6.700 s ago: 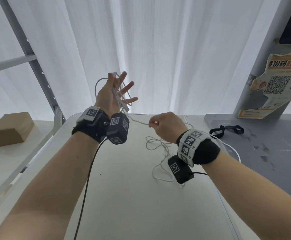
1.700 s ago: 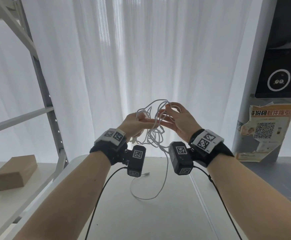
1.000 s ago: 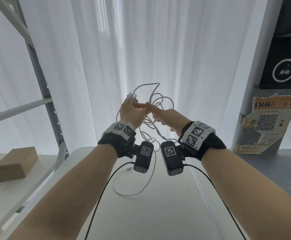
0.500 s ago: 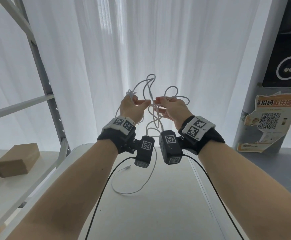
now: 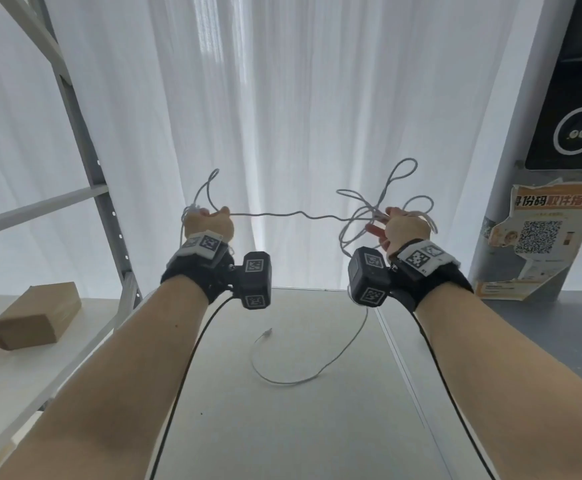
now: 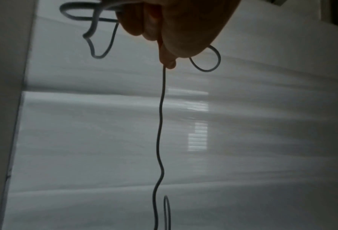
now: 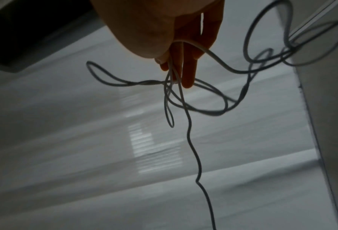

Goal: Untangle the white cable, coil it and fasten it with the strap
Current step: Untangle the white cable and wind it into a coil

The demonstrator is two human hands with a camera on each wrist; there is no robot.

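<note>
While held taut: white cable (image 5: 284, 214).

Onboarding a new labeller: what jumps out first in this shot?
Two raised hands, the left and the right, hold a white cable stretched between them against the bright curtain. A tangle of loops bunches at the right hand, while one end trails down onto the table. A cardboard box sits on the shelf at the left.
</note>
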